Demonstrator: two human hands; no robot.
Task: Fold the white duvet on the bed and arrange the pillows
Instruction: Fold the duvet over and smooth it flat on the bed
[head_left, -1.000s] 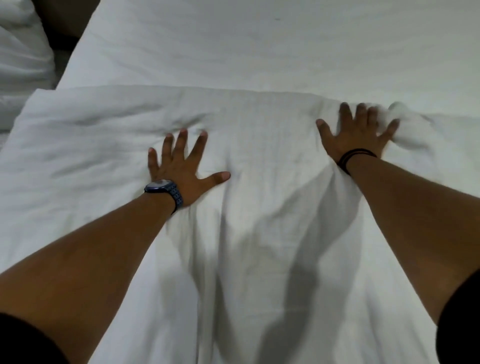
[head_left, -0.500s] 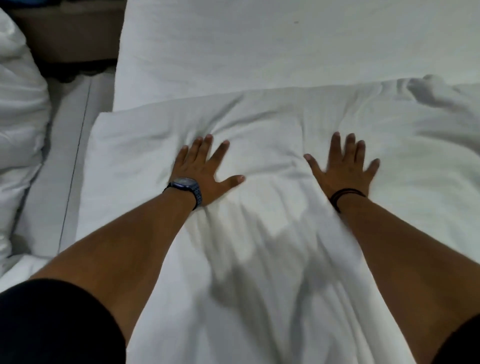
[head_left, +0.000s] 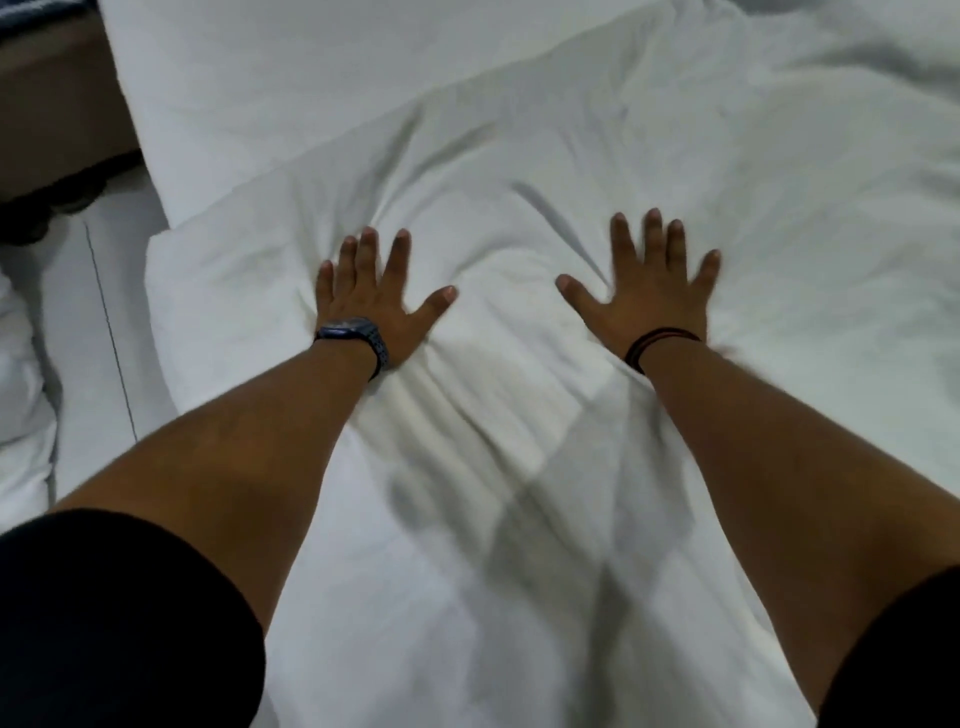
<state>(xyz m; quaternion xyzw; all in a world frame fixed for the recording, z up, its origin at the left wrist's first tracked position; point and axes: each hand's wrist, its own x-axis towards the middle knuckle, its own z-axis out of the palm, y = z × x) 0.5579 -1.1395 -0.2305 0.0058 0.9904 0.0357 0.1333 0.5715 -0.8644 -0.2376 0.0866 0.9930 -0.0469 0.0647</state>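
Both palms press flat, fingers spread, gripping nothing: left hand (head_left: 371, 299) at 10 o'clock, right hand (head_left: 652, 293) at 2, on the duvet (head_left: 519, 156), whose folded edge runs from 9 toward 1.

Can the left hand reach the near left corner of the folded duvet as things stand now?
Probably yes. The left hand lies flat and open on the duvet, and the corner is to its left with only bare white fabric between them. Nothing blocks the way; a sideways slide looks enough.
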